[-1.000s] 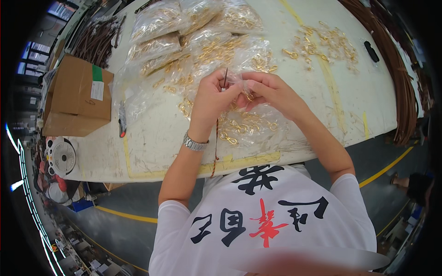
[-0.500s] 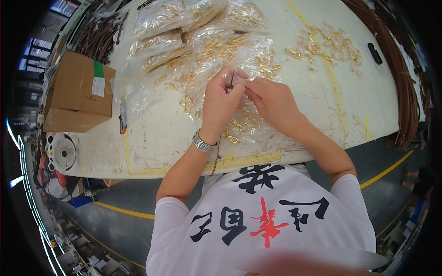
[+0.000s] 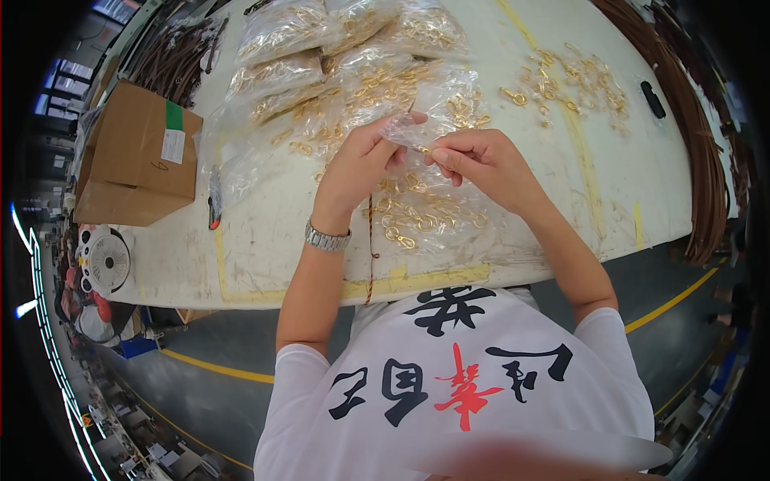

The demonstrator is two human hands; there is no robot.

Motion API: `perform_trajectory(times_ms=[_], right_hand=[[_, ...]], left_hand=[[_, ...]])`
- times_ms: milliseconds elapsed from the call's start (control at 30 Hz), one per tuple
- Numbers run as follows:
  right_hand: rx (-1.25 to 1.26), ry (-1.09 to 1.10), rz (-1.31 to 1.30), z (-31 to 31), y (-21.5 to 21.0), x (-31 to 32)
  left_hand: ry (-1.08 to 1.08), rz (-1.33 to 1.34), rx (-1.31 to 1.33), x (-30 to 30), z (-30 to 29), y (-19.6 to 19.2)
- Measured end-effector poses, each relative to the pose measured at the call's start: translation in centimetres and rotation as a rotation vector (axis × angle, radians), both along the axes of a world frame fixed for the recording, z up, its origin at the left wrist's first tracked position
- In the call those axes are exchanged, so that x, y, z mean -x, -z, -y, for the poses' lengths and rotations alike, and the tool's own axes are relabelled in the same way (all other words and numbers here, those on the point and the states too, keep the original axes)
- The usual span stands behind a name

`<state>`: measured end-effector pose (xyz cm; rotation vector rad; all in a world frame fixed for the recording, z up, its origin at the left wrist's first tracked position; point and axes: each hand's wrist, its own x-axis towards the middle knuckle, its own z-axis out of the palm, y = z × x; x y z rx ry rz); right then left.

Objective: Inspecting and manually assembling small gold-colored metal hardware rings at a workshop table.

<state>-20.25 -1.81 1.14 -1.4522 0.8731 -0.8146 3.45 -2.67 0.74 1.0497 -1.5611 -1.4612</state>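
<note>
In front of me, a small clear plastic bag [image 3: 407, 133] is stretched between my two hands. My left hand [image 3: 358, 170] wears a metal watch and has its fingers curled at the bag's left side. My right hand [image 3: 487, 166] pinches the bag's right edge, where a bit of gold metal shows at the fingertips. A thin dark tip sticks up behind the bag; what it belongs to is hidden. From beneath my left hand a twisted reddish-brown cord [image 3: 370, 255] hangs toward the table edge. Gold snap hooks [image 3: 399, 232] in clear wrapping lie just below my hands.
Large clear bags [image 3: 289, 36] of gold hooks are piled at the back. More loose hooks [image 3: 553, 84] lie right of centre. A cardboard box [image 3: 140, 156], a red-tipped cutter [image 3: 214, 210] and a small fan [image 3: 107, 260] stand or lie left. Brown straps [image 3: 699, 168] edge the right side.
My hands have moved apart, the left one shifting left and down. The plastic bag now spreads between them. The dark slim tool seen in my left hand is now mostly hidden.
</note>
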Motion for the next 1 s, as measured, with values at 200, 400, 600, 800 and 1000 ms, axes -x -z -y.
perform_trajectory(times_ms=[200,400,600,800,1000], right_hand=[[0.131,0.027,-0.148,0.5,0.6,0.1],[0.119,0.099,-0.07,0.1,-0.1,-0.4],[0.112,0.151,-0.037,0.0,0.9,-0.9],[0.074,0.172,-0.101,1.1,0.7,0.4],[1.08,0.749,-0.908,5.1,0.2,6.1]], left_hand=[[0.131,0.198,0.132,1.2,-1.7,-1.6],[0.028,0.104,0.104,2.8,-1.6,-0.1],[-0.254,0.346,0.422,4.6,-2.5,1.3],[-0.215,0.338,0.274,4.1,-2.3,0.7],[-0.317,0.202,0.175,2.4,-1.1,0.3]])
